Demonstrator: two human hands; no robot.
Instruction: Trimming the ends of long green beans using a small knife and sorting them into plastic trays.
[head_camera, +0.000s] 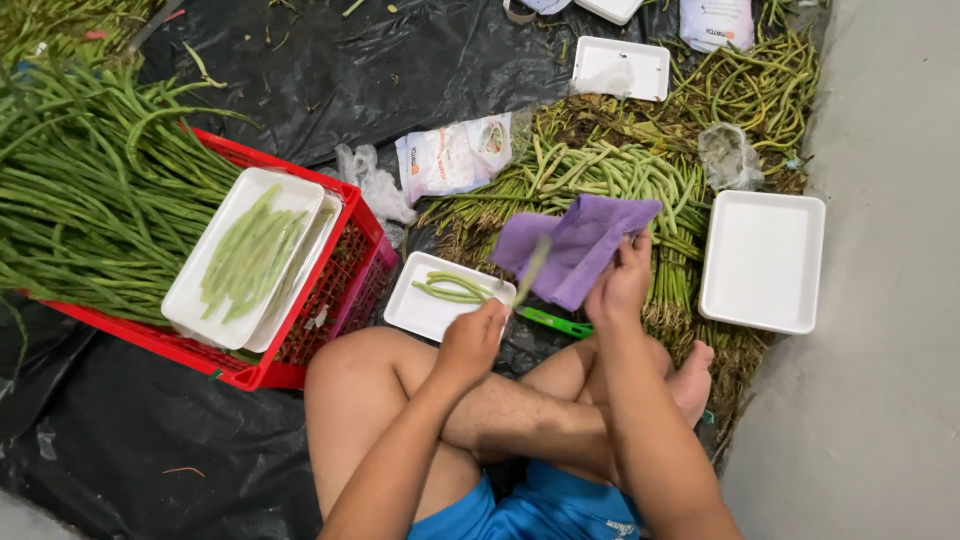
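My left hand (473, 338) grips the lower end of a long green bean (531, 270), which is blurred. My right hand (620, 280) holds a purple cloth (580, 243) around the bean's upper part. Just beyond my left hand lies a small white foam tray (425, 310) with a few green beans (455, 288) in it. A green-handled knife (556, 323) lies on the black sheet between my hands. I sit cross-legged with bare knees below.
A red crate (340, 290) at left holds a heap of long beans (90, 190) and a white tray of trimmed beans (250, 255). More beans (610, 170) lie ahead. Empty white trays (763, 260) (620, 68) and plastic bags (452, 155) sit around. Grey floor at right.
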